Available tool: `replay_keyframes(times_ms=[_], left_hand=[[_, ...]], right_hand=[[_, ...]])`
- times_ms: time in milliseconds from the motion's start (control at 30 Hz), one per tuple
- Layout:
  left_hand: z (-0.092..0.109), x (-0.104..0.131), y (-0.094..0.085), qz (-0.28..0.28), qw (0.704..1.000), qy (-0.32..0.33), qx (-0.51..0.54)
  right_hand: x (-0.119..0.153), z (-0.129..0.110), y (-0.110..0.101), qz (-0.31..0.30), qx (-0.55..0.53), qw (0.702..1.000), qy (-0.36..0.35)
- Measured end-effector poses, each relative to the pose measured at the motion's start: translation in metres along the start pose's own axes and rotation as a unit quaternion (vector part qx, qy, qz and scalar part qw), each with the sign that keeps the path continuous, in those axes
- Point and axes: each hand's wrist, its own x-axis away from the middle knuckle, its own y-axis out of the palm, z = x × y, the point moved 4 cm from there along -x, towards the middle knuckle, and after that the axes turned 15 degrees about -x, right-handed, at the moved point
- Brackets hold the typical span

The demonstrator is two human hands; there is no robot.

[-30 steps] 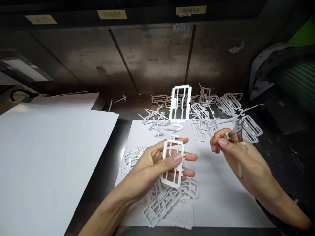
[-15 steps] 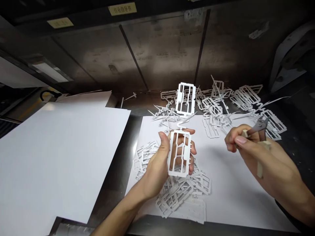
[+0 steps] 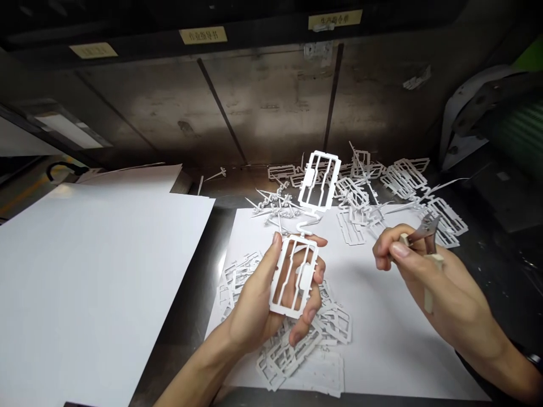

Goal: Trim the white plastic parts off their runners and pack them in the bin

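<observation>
My left hand point(image 3: 254, 305) holds a white plastic piece point(image 3: 293, 314) made of two slotted frames joined by a curved link. The lower frame lies across the palm; the upper one point(image 3: 302, 204) sticks out beyond the fingers. In my right hand point(image 3: 445, 294) are small nippers point(image 3: 427, 227) with pale handles, their jaws pointing up and away from the piece. Beneath my left hand, loose white frames point(image 3: 335, 322) lie heaped on a white sheet point(image 3: 382, 356).
More joined frames point(image 3: 405, 178) are piled at the back right. Thin curly scraps point(image 3: 280, 206) lie at the back middle. A large white sheet point(image 3: 106, 271) covers the left side, and a metal wall point(image 3: 271, 107) stands behind.
The piece in my left hand has tilted, its upper end now leaning right, and the fingers below have spread. Both hands appear slightly further left and lower as the view has shifted.
</observation>
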Motion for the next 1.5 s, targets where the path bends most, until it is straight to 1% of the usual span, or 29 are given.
replay_keyframes(times_ms=[133,200,267,367,433,467,533,600,667,767,867,933,1067,1233,1300,1333,1400,1433,1467,1500], left_hand=[[-0.001,-0.001,-0.002,0.008,1.000,0.010,-0.007],[-0.002,0.000,-0.004,0.000,0.999,-0.011,-0.030],[-0.005,0.003,-0.004,-0.032,0.995,-0.070,-0.063],[-0.011,0.010,-0.002,-0.086,0.974,-0.179,-0.110],[-0.011,0.012,0.000,-0.096,0.963,-0.214,-0.136],[-0.010,0.012,0.001,-0.095,0.960,-0.219,-0.145],[-0.008,0.011,0.003,-0.094,0.957,-0.223,-0.158],[-0.009,0.011,0.005,-0.100,0.952,-0.234,-0.167],[-0.009,0.011,0.005,-0.094,0.950,-0.235,-0.185],[-0.009,0.012,0.004,-0.084,0.949,-0.230,-0.197],[-0.009,0.014,0.004,-0.095,0.946,-0.250,-0.183],[-0.007,0.014,0.004,-0.089,0.944,-0.258,-0.185],[-0.002,0.013,0.008,-0.081,0.941,-0.262,-0.197],[-0.004,0.014,0.007,-0.092,0.939,-0.265,-0.201],[-0.007,0.013,0.004,-0.085,0.943,-0.254,-0.198],[-0.008,0.012,0.002,-0.073,0.949,-0.232,-0.203],[-0.005,0.008,0.000,-0.029,0.957,-0.156,-0.243],[-0.002,0.007,0.000,0.005,0.954,-0.115,-0.277],[0.002,0.006,-0.001,0.045,0.945,-0.081,-0.314],[0.005,0.006,0.000,0.087,0.931,-0.058,-0.349]], right_hand=[[-0.002,0.001,0.001,0.000,-0.005,1.000,-0.001],[-0.003,0.001,0.003,0.004,-0.013,1.000,-0.003],[-0.003,0.002,0.006,0.012,-0.027,0.999,-0.012],[-0.002,0.005,0.008,0.052,-0.064,0.996,-0.035],[0.000,0.008,0.005,0.093,-0.086,0.990,-0.057],[0.001,0.008,0.004,0.108,-0.093,0.987,-0.069],[0.003,0.006,0.004,0.116,-0.105,0.983,-0.094],[0.003,0.001,0.006,0.099,-0.116,0.982,-0.114],[0.001,-0.006,0.010,0.081,-0.124,0.981,-0.125],[-0.003,-0.013,0.015,0.065,-0.143,0.980,-0.122],[-0.005,-0.014,0.017,0.057,-0.166,0.979,-0.107],[-0.004,-0.013,0.016,0.064,-0.160,0.979,-0.105],[-0.003,-0.015,0.017,0.070,-0.156,0.977,-0.123],[-0.008,-0.016,0.014,0.084,-0.214,0.963,-0.143],[-0.013,-0.012,0.009,0.094,-0.256,0.955,-0.116],[-0.016,-0.008,0.006,0.093,-0.277,0.953,-0.082],[-0.020,-0.002,0.002,0.072,-0.286,0.955,0.021],[-0.019,-0.001,0.000,0.053,-0.263,0.961,0.072],[-0.018,-0.002,-0.001,0.029,-0.220,0.969,0.108],[-0.015,-0.006,-0.001,0.002,-0.162,0.979,0.124]])
